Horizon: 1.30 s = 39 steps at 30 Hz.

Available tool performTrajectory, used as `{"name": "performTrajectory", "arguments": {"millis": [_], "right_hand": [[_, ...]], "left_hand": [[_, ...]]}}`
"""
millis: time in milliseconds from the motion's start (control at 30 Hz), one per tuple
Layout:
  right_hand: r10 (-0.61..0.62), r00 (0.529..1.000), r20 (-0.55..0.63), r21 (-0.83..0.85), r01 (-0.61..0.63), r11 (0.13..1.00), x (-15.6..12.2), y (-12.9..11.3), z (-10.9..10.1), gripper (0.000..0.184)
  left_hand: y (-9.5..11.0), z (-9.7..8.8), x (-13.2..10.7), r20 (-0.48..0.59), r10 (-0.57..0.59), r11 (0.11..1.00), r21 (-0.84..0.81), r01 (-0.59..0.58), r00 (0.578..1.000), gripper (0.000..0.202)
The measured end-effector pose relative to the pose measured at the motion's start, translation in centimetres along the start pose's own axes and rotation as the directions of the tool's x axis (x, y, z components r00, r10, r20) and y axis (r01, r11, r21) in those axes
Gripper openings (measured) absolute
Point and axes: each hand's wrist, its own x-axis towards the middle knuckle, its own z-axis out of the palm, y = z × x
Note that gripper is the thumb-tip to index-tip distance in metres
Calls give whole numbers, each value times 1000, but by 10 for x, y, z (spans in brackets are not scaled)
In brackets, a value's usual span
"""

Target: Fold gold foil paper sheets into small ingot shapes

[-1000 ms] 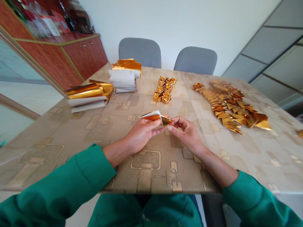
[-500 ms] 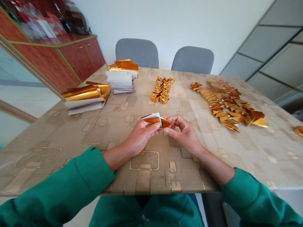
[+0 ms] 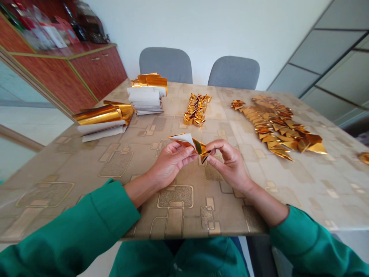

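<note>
A partly folded sheet of gold foil paper (image 3: 184, 138) with a whitish underside is held above the table between my two hands. My left hand (image 3: 174, 158) pinches its left part, thumb on the near side. The right end is gripped between the thumb and forefinger of my right hand (image 3: 226, 158), where the foil is bent into a pointed fold. Beyond my hands stand two rows of nested gold folded pieces (image 3: 197, 109). A large spread of pointed gold folded pieces (image 3: 276, 125) lies to the right.
At the left are a curled stack of gold foil sheets (image 3: 99, 115) and a stack of sheets with white undersides (image 3: 145, 100). The patterned table (image 3: 115, 200) reaches to two grey chairs (image 3: 165, 64). One gold piece (image 3: 364, 157) sits at the right edge.
My right hand has moved slightly right and turned the right end of the foil paper, so its fold stands wider and points downward. My left hand keeps its hold.
</note>
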Motion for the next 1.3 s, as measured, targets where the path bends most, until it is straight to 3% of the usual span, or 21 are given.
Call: {"name": "performTrajectory", "arguments": {"millis": [333, 567, 667, 900, 1100, 1300], "right_hand": [[-187, 970, 153, -121, 206, 971, 7, 0, -13, 17], [-196, 962, 188, -168, 229, 959, 11, -1, -15, 7], [-143, 972, 189, -149, 172, 974, 10, -2, -12, 8], [157, 985, 77, 41, -160, 986, 3, 0, 2, 24], [251, 965, -82, 154, -236, 959, -1, 2, 19, 30], [375, 922, -98, 334, -324, 885, -4, -1, 28, 28]], "left_hand": [[3, 2, -2, -31, 14, 996, 85, -11, 999, 20], [4, 2, -3, -31, -12, 982, 186, 18, 999, 19], [4, 2, -4, -46, -40, 974, 223, 49, 998, 21], [3, 1, -3, -56, -26, 971, 235, 38, 998, 22], [4, 3, -4, -64, 1, 975, 221, 14, 998, 21], [1, 6, -6, -54, 47, 974, 222, -34, 997, 19]]}}
